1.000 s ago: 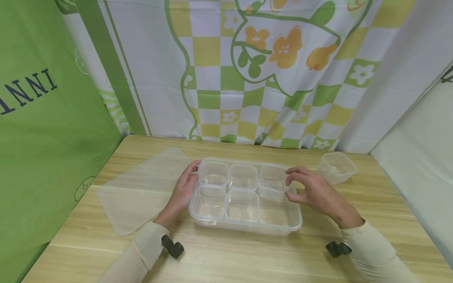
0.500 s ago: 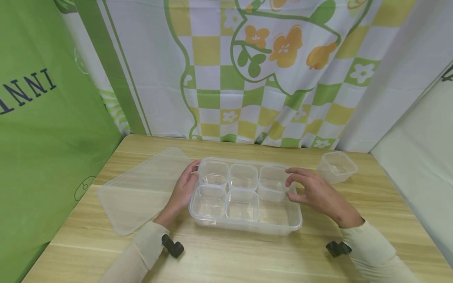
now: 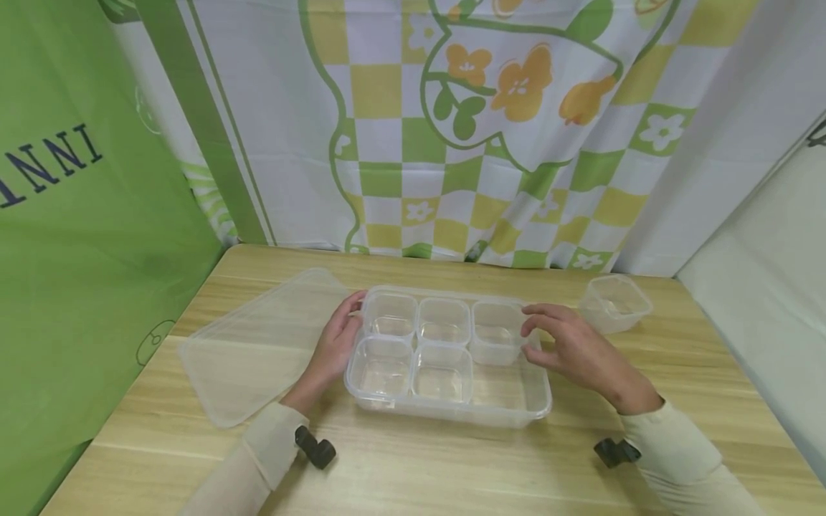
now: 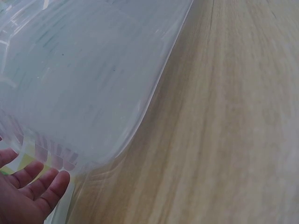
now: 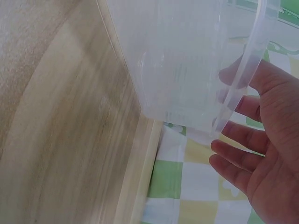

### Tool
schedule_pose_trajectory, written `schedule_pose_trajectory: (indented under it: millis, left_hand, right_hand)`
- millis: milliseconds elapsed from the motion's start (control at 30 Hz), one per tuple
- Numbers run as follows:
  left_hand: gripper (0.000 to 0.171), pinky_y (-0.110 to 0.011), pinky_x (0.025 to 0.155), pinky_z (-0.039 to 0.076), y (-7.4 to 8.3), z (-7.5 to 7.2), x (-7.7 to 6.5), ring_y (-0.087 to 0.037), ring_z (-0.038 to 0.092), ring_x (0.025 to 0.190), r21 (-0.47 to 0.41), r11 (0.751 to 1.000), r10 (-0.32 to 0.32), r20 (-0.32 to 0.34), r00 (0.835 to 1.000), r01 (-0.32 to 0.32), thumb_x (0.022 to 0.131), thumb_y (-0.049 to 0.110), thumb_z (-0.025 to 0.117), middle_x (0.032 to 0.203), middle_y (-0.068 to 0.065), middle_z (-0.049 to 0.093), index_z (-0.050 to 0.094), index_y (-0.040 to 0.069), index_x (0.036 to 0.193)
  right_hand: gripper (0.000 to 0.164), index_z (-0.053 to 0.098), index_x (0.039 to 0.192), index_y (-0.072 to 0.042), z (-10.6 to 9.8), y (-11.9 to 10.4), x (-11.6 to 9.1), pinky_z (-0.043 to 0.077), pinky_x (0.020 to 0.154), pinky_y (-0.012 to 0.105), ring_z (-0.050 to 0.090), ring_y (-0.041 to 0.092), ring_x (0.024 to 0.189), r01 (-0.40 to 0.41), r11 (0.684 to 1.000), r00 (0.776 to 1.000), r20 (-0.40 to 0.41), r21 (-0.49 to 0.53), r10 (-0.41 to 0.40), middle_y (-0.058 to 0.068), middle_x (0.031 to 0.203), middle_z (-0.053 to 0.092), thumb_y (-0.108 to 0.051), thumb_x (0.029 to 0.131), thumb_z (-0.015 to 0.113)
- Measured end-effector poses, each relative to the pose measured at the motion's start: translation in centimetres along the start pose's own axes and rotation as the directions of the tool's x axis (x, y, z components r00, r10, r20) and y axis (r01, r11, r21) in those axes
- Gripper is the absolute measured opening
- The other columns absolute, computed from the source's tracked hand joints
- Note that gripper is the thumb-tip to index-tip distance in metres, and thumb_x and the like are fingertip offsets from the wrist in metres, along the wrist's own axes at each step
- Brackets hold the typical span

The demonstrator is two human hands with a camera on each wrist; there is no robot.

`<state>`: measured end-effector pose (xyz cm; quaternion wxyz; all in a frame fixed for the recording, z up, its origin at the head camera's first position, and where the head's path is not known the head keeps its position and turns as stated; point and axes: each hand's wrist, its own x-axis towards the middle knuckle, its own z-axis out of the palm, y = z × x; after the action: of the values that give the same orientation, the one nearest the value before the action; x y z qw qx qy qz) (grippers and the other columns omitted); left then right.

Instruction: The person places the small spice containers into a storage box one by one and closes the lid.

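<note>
A clear rectangular plastic storage box stands on the table with several small square clear containers inside, three along the back and two in front. Its front right section shows bare floor. At the box's left end, my left hand rests with fingertips at the back left corner; the left wrist view shows those fingers extended. My right hand is at the right end, thumb and first fingers bent loosely over the rim beside the back right small container. Through the wall, the right wrist view shows the thumb.
A flat clear lid lies on the wooden table to the left. Another small clear container stands at the back right, behind my right hand. A patterned curtain hangs along the back edge, with green cloth on the left.
</note>
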<state>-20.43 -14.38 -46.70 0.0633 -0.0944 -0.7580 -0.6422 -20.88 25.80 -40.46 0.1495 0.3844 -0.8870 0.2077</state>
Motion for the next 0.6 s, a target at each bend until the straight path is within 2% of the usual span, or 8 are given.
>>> schedule_pose_trajectory:
  millis: [400,600]
  left_hand:
    - [0.045,-0.041,0.091,0.051,-0.09,-0.01,0.0,-0.041,0.057,0.115,0.002,1.0,0.005,0.002,1.0,-0.005,0.109,0.009,0.039,0.135,-0.024,0.053,0.043,0.005,0.153]
    - [0.046,-0.041,0.09,0.052,-0.19,-0.05,0.01,-0.042,0.057,0.115,-0.005,1.0,0.002,0.008,1.0,-0.002,0.108,0.009,0.039,0.136,-0.024,0.052,0.043,0.006,0.154]
  right_hand:
    - [0.017,0.069,0.097,-0.01,0.01,-0.17,-0.11,0.054,0.083,0.052,0.062,0.042,0.115,-0.058,0.998,0.997,0.042,0.004,0.058,0.021,0.128,0.065,-0.008,0.085,0.08]
    - [0.022,0.069,0.107,-0.006,-0.23,-0.14,-0.21,0.049,0.094,0.058,0.061,0.041,0.117,-0.084,0.996,0.996,-0.007,0.011,0.084,0.02,0.127,0.066,-0.008,0.087,0.079]
